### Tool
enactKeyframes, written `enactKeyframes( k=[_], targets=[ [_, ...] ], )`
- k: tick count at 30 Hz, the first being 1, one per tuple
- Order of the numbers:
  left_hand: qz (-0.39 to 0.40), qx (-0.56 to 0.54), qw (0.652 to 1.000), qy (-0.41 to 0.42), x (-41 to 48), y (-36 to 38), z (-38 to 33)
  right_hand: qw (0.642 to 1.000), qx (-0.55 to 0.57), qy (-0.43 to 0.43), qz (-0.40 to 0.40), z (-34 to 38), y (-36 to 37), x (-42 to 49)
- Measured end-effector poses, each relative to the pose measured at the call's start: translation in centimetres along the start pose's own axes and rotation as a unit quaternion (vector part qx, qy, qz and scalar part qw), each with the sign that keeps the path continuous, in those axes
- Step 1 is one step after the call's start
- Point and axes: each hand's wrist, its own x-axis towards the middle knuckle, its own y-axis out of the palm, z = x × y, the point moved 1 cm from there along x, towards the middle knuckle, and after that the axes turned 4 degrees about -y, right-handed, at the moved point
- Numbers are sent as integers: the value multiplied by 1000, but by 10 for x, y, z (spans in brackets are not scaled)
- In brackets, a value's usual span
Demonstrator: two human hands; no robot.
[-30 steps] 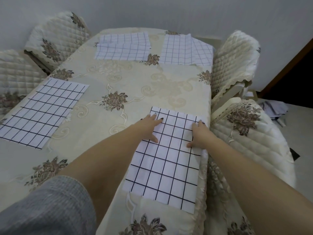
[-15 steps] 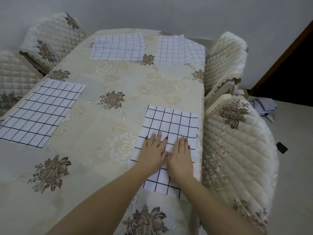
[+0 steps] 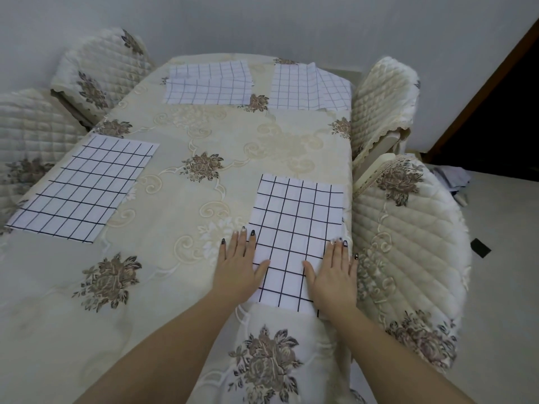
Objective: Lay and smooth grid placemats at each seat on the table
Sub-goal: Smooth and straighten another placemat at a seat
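Note:
A white placemat with a black grid [image 3: 294,225] lies flat near the table's right edge, in front of me. My left hand [image 3: 237,265] presses flat on its near left edge, fingers together and partly on the tablecloth. My right hand [image 3: 335,272] lies flat on its near right edge, by the table's rim. A second grid placemat [image 3: 84,188] lies flat at the left side. Two more grid placemats rest at the far end: one [image 3: 208,83] left of centre looks doubled or layered, the other [image 3: 306,87] at the far right corner.
The table wears a cream tablecloth with brown flowers [image 3: 204,135]. Quilted covered chairs stand around it: two on the right [image 3: 408,237] [image 3: 385,100], two on the left [image 3: 102,71] [image 3: 26,135]. A dark doorway [image 3: 495,135] opens at the right.
My hands slid from the mat's far part toward me, came together at its near middle, then spread apart to its left and right near edges. The view shifted slightly.

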Motion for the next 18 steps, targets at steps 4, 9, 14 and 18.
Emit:
enactKeyframes(
  k=[4, 9, 14, 18],
  targets=[
    [-15, -8, 1000, -7, 7, -7, -5, 1000, -2, -6, -16, 3, -9, 13],
    [-8, 7, 1000, 6, 23, -8, -11, 1000, -4, 16, 7, -4, -8, 34],
    [-7, 31, 999, 14, 24, -3, -4, 1000, -5, 14, 17, -14, -4, 35],
    [-30, 11, 999, 6, 40, -11, -10, 1000, 2, 13, -11, -11, -10, 44]
  ],
)
